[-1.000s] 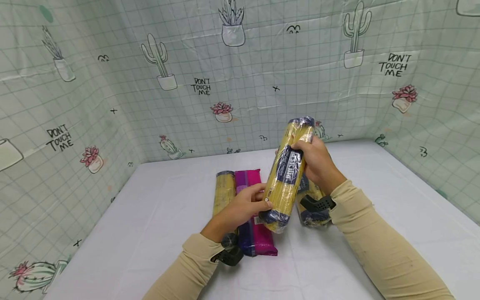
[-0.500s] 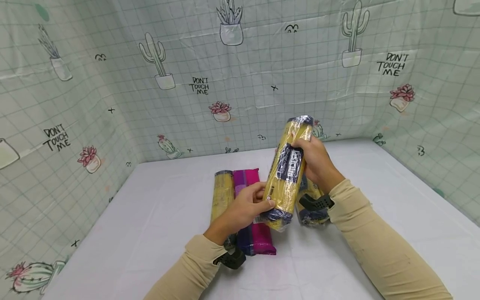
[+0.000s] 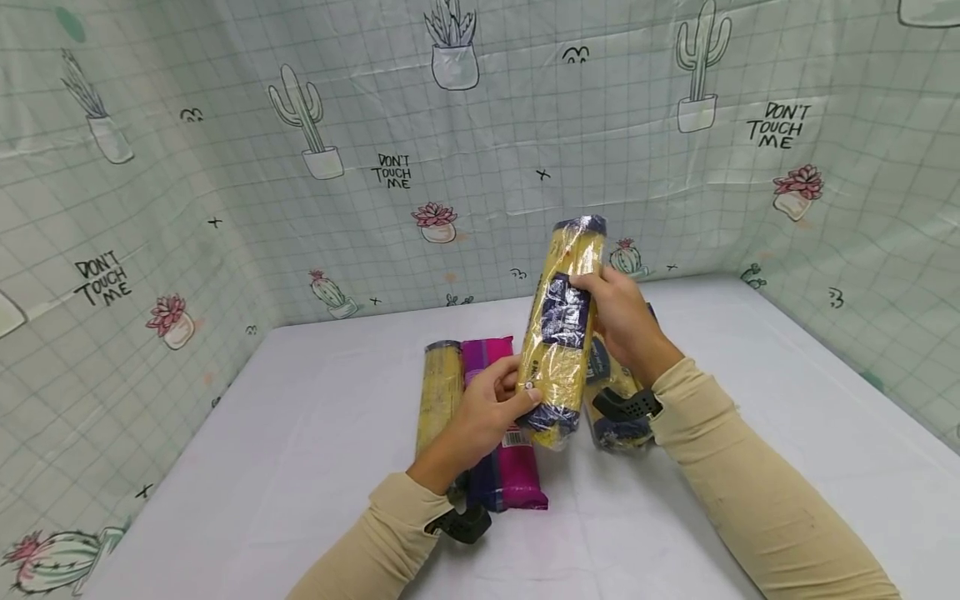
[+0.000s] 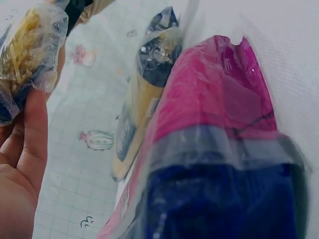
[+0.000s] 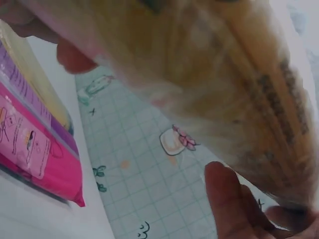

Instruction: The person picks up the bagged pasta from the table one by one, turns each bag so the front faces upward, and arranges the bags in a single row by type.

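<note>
Both hands hold a clear-wrapped pack of spaghetti, yellow with a dark blue label, above the table and tilted with its top leaning away. My left hand grips the lower left edge, thumb in front. Higher up, on the right side, my right hand grips it with the thumb over the label. In the left wrist view, the crinkled end of the spaghetti pack shows strands through the film. The right wrist view has the underside of the spaghetti pack close up, with right-hand fingers at its edge.
A pink and purple packet lies below the held pack, with another yellow pasta pack along its left side. Partly hidden behind the right wrist is a further pasta pack. A cactus-print cloth walls the white table.
The spaghetti pack has moved slightly up and to the left, standing a little more upright, with both hands keeping their grip. The packs on the table stay put while the head view shifts slightly.
</note>
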Demonstrator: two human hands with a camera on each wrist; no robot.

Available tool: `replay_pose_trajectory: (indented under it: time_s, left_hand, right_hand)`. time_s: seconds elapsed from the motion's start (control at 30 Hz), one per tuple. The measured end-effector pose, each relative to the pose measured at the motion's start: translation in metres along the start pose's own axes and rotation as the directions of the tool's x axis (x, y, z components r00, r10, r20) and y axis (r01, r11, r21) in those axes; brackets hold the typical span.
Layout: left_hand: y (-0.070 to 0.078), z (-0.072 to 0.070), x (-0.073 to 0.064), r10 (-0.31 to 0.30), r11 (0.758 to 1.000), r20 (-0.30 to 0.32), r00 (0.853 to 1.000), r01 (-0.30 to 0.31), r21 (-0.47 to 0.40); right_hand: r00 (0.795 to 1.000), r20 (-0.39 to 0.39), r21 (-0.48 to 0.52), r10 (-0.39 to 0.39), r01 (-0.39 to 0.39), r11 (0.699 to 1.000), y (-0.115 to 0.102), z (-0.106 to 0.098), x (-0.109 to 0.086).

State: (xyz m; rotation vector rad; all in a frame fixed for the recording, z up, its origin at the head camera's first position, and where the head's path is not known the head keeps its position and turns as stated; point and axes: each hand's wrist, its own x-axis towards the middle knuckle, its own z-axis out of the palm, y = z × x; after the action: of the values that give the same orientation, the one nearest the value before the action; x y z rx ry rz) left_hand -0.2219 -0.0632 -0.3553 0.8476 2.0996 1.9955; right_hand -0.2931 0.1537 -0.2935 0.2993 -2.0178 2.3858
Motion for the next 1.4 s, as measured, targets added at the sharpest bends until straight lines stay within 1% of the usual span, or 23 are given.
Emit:
replay_pose_trajectory:
  time_s: [0.13,0.27,0.4,0.5,0.6,0.67,0.77,0.83,0.9,1.0,1.1,1.17,1.3,1.4]
  left_hand:
    - [0.002,-0.004,0.001,-0.002,1.000,-0.025,1.000,0.001,-0.028]
    - [0.005,-0.010,0.003,-0.012,0.999,-0.002,1.000,0.012,-0.040]
    - [0.008,-0.011,0.006,-0.022,0.999,0.029,0.999,0.023,-0.045]
    - [0.009,-0.011,0.010,-0.041,0.998,0.042,0.998,0.043,-0.036]
    - [0.012,-0.011,0.017,-0.050,0.998,0.036,0.998,0.051,-0.027]
    - [0.014,-0.012,0.022,-0.049,0.998,0.021,0.999,0.050,-0.025]
    - [0.017,-0.014,0.029,-0.043,0.999,0.004,0.999,0.043,-0.032]
    - [0.018,-0.014,0.032,-0.044,0.998,0.007,0.999,0.044,-0.038]
    - [0.018,-0.013,0.034,-0.058,0.997,0.021,0.998,0.058,-0.040]
    - [0.014,-0.011,0.034,-0.084,0.996,0.049,0.995,0.086,-0.037]
    - [0.010,-0.010,0.034,-0.094,0.995,0.053,0.994,0.096,-0.035]
    - [0.009,-0.010,0.035,-0.093,0.994,0.048,0.995,0.095,-0.049]
    - [0.012,-0.010,0.036,-0.097,0.992,0.047,0.994,0.100,-0.073]
    - [0.015,-0.008,0.036,-0.116,0.991,0.055,0.992,0.120,-0.067]
  right_hand:
    - [0.998,0.067,-0.167,0.015,-0.003,0.986,0.002,-0.002,0.001]
    - [0.994,0.112,-0.213,0.004,0.020,0.977,0.004,-0.002,0.003]
    - [0.995,0.102,-0.191,0.001,0.019,0.981,0.007,-0.002,0.005]
    - [0.997,0.069,-0.171,0.019,-0.007,0.985,0.007,-0.002,0.004]
    - [0.998,0.048,-0.135,0.027,-0.020,0.991,0.004,-0.003,0.003]
    - [0.999,0.041,-0.099,0.028,-0.024,0.995,0.002,-0.003,0.004]
    - [0.999,0.030,-0.088,0.021,-0.019,0.996,-0.001,-0.004,0.006]
    - [0.999,0.017,-0.085,0.031,-0.029,0.996,-0.001,-0.006,0.007]
    - [0.999,0.011,-0.091,0.044,-0.043,0.995,0.001,-0.009,0.007]
    - [0.997,0.024,-0.109,0.066,-0.063,0.992,0.004,-0.015,0.006]
    - [0.995,0.064,-0.137,0.070,-0.061,0.989,0.004,-0.019,0.004]
    - [0.993,0.100,-0.149,0.065,-0.049,0.988,0.002,-0.019,0.002]
    - [0.986,0.160,-0.146,0.055,-0.032,0.989,-0.005,-0.018,0.000]
    - [0.981,0.183,-0.131,0.058,-0.034,0.991,-0.009,-0.018,-0.003]
